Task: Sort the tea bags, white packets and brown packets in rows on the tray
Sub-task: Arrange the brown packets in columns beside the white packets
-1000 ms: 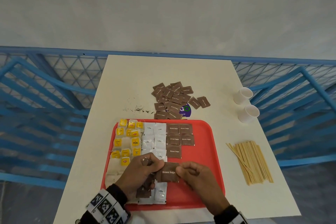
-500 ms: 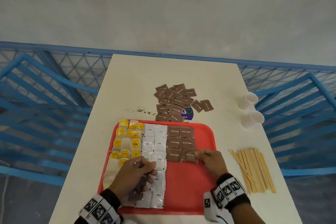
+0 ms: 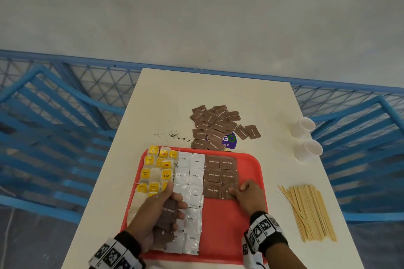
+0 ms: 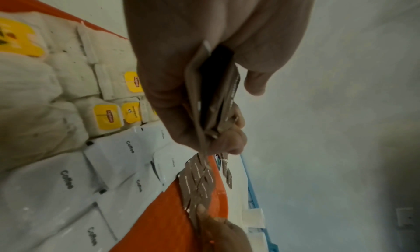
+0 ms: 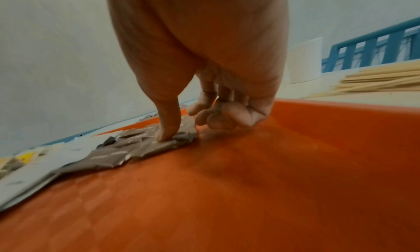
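A red tray [image 3: 229,225] holds yellow-tagged tea bags [image 3: 157,168] on its left, white coffee packets [image 3: 190,181] in the middle and brown sugar packets [image 3: 220,169] in two columns to the right. My right hand [image 3: 244,192] rests on the tray, its thumb pressing the nearest right-column brown packet [image 3: 227,194] flat; in the right wrist view that packet [image 5: 141,144] lies under the thumb and the other fingers are curled in, holding nothing. My left hand [image 3: 172,205] grips a stack of brown packets [image 3: 167,216] over the white column, the stack [image 4: 211,94] pinched edge-on.
A loose pile of brown packets [image 3: 214,126] lies on the white table beyond the tray, with tea crumbs [image 3: 172,134] to its left. Two white cups [image 3: 305,125] and a bundle of wooden stirrers [image 3: 310,212] sit to the right. Blue railing surrounds the table.
My right hand took one brown packet from the left hand's stack, carried it right and laid it in the third row, where its thumb now presses it. The left hand stayed put.
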The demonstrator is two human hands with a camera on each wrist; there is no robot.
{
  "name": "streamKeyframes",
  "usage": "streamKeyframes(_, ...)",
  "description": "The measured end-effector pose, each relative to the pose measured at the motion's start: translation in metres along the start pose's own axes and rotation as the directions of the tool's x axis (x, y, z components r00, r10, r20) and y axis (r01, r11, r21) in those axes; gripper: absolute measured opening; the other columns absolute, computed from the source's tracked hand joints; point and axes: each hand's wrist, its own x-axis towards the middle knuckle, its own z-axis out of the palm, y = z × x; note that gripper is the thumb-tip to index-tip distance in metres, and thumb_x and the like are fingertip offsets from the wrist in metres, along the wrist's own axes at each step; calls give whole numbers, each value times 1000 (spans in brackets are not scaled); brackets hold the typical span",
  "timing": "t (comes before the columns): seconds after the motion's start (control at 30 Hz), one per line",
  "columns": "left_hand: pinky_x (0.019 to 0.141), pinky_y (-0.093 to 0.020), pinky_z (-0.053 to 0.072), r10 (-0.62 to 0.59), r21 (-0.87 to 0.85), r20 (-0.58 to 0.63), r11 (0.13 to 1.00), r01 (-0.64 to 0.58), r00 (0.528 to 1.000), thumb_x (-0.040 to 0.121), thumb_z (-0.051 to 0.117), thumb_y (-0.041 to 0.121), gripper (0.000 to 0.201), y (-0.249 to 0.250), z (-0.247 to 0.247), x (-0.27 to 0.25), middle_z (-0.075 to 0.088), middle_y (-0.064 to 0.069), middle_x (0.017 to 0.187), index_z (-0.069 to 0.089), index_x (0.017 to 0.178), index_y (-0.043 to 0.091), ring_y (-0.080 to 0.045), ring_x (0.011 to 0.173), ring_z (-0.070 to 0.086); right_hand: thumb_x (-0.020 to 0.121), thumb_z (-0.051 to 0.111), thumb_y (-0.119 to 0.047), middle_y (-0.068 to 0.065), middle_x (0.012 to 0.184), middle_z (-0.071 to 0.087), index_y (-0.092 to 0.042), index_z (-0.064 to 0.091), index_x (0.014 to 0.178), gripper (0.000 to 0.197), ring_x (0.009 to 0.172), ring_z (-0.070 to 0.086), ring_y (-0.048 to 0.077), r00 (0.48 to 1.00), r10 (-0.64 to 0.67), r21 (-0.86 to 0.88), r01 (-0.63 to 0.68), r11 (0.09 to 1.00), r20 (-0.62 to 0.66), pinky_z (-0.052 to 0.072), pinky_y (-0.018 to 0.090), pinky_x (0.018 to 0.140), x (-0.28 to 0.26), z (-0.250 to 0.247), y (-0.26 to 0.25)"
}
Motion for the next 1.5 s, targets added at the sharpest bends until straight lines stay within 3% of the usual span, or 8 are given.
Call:
streamKeyframes(0.23, 50, -32, 57, 43, -272, 97, 962, -15, 994, 86, 66, 19, 25, 16, 7, 1, 66, -15, 85, 57, 105, 6, -23, 66, 64, 85, 74, -33, -3, 68, 63, -12, 55, 72, 31, 62, 55, 11, 966, -258, 41, 258, 965, -8, 42, 16, 56, -41, -5, -31)
streamKeyframes(0.33, 54, -33, 58, 46, -364, 140, 931, 8, 989, 90, 63, 20, 15, 19, 15, 5, 64, -13, 83, 58, 97, 8, -24, 66, 64, 89, 64, -50, -7, 59, 60, -24, 57, 58, 42, 55, 51, 0, 884, -382, 29, 389, 921, 269, 39, 14, 56, -89, -2, -61)
streamKeyframes(0.47, 69, -36, 62, 73, -492, 136, 870, 3, 988, 94, 59, 21, 13, 21, 28, 8, 63, -9, 83, 61, 96, 9, -22, 75, 66, 86, 71, -44, -3, 61, 67, -23, 69, 66, 30, 52, 56, 6, 789, -411, 288, 307, 907, 456, 45, 18, 54, -132, 7, -87)
streamKeyframes(0.77, 72, -44, 63, 151, -589, 62, 804, -86, 987, 103, 44, 21, 22, 32, 21, 17, 63, -8, 77, 59, 93, 8, -22, 77, 74, 91, 70, -23, -4, 62, 64, -5, 66, 81, 21, 53, 50, 5, 838, -373, 507, 138, 851, 399, 39, 14, 53, -141, -15, -83)
streamKeyframes(0.97, 51, -29, 47, 70, -113, 154, 992, -53, 986, 92, 61, 38, 36, 35, 11, 9, 58, -12, 72, 64, 106, 5, -20, 56, 55, 98, 58, -22, -9, 59, 58, -15, 61, 76, 23, 55, 48, 3, 808, -469, 530, 239, 814, 356, 38, 12, 57, -139, -30, -85)
streamKeyframes(1.1, 47, -25, 36, 166, 469, 291, 833, -292, 942, 88, 71, 36, 32, 38, 17, -11, 59, -9, 64, 67, 88, 4, -20, 54, 50, 100, 55, -25, -8, 60, 53, -20, 58, 66, 34, 57, 45, 3, 779, -548, 393, 421, 817, 305, 35, 16, 59, -129, -38, -84)
streamKeyframes(1.3, 44, -21, 38, 318, 495, 196, 784, -374, 927, 90, 72, 25, 25, 37, 26, -15, 61, -8, 62, 64, 72, 10, -14, 49, 51, 92, 59, -40, -14, 69, 63, -23, 70, 76, 26, 65, 55, 5, 660, -748, -10, 749, 662, -74, 38, 16, 58, -126, -29, -81)
streamKeyframes(1.5, 49, -23, 41, 234, 639, 376, 635, -434, 897, 84, 79, 28, 23, 44, 20, -21, 65, -3, 59, 69, 72, 11, -12, 51, 53, 80, 77, -37, -9, 83, 71, -27, 74, 93, 16, 77, 63, 2, 804, -572, 147, 554, 819, 162, 45, 13, 68, -125, -39, -93)
